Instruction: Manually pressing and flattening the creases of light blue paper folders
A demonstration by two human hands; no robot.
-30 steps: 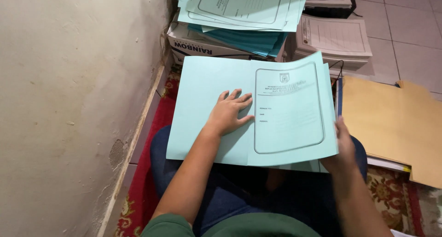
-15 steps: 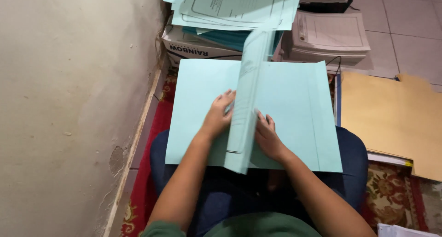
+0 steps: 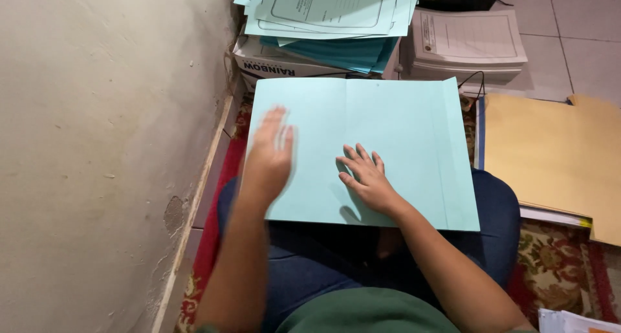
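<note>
Pale green folder [image 3: 388,145] lies opened flat on the lap; right hand [image 3: 365,178] presses its middle, fingers spread, gripping nothing; left hand [image 3: 268,158], blurred and open, sweeps its left leaf.

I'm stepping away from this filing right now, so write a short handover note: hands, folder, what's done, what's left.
Left hand: open, blurred, over the folder's left part; contact unclear.
Right hand: open, flat on the folder's middle.
Light blue folder: lies unfolded, blank side up, across the lap.
Done: folder spread flat.
Left: nothing is gripped; a stack of printed blue folders lies on a box ahead, and yellow folders lie to the right.
</note>
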